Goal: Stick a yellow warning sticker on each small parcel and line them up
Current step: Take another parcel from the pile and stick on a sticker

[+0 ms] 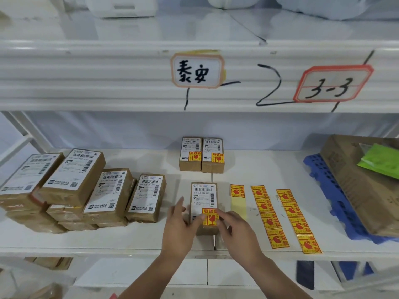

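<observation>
A: How is this pressing best done?
B: The yellow sticker [210, 216] should be smoothed outward from its middle so no edge is left lifted. The parcel [204, 196] is steadied by the left hand [180, 227], fingers straight alongside, nothing clasped; the right hand [239, 231] presses with a straight forefinger, likewise grasping nothing.
A: And how is it laid?
B: Flat on the shelf [248, 165], between the unlabelled pile [108, 195] and the sticker strips [267, 214], long axis front to back, barcode end pointed at the back wall
</observation>
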